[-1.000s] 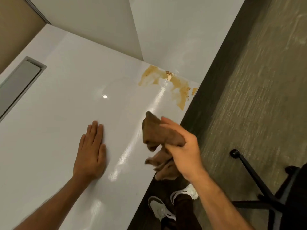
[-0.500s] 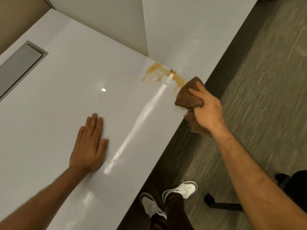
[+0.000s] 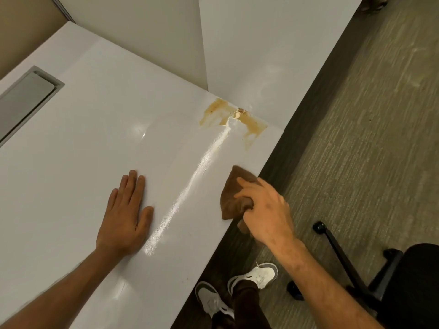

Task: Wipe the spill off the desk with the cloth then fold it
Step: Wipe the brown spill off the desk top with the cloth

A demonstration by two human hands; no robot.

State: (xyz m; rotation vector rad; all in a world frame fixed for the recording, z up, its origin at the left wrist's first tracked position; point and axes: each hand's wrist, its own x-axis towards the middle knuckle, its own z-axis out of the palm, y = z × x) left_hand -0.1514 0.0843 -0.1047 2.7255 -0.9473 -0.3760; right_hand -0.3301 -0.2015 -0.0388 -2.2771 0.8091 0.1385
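From the head camera I saw my right hand [image 3: 267, 211] bunching the brown cloth [image 3: 231, 194], fingers curled over it and pinching it against the white desk [image 3: 78, 162] right at the desk's near edge, with a bit of the cloth hanging off the edge under my palm. The spill [image 3: 234, 118], a tan smear with a small pale lump in it, lay well ahead of that hand, up by the far corner of the desk where the white partition [image 3: 249, 55] met it, and apart from the cloth. My left hand [image 3: 126, 217] lay flat on the desk to the left of the cloth, fingers straight and close together, holding nothing. Farther left of that hand I could see a grey cable hatch [image 3: 26, 100] set into the desk. Below my right forearm were my 2 white shoes [image 3: 237, 290] on the carpet [image 3: 356, 138], and to the right of it the black base of an office chair [image 3: 351, 279].
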